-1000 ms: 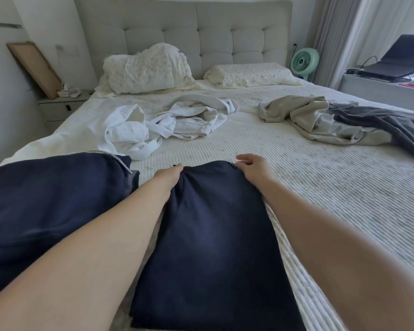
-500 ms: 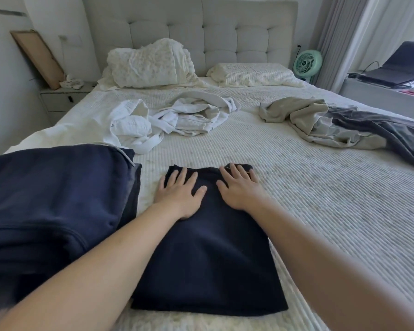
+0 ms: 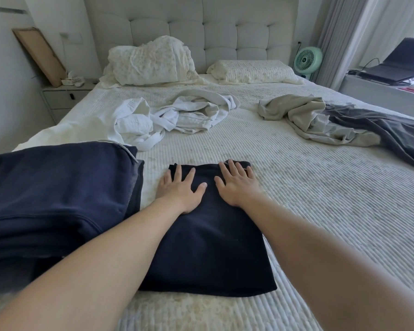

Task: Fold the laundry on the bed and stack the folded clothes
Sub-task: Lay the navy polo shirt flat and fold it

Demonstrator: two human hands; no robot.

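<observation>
A folded navy garment point(image 3: 210, 249) lies flat on the bed point(image 3: 320, 199) in front of me. My left hand point(image 3: 181, 188) presses flat on its far left part, fingers spread. My right hand point(image 3: 237, 185) presses flat beside it on the far right part, fingertips at the far edge. To the left sits a larger folded navy garment point(image 3: 53, 194) with a grey zip edge. Further up the bed lie a crumpled white garment point(image 3: 172, 118), a beige garment point(image 3: 313, 120) and a dark grey garment point(image 3: 387, 134), all unfolded.
Two pillows point(image 3: 151, 60) lean at the tufted headboard point(image 3: 213, 27). A nightstand point(image 3: 65, 96) stands at the left, a green fan point(image 3: 307, 59) at the right of the bed, and a laptop point(image 3: 397, 60) on a ledge at far right.
One second ago both hands gripped the navy garment's far edge; the fold came down and both hands now lie flat, pressing on top of it.
</observation>
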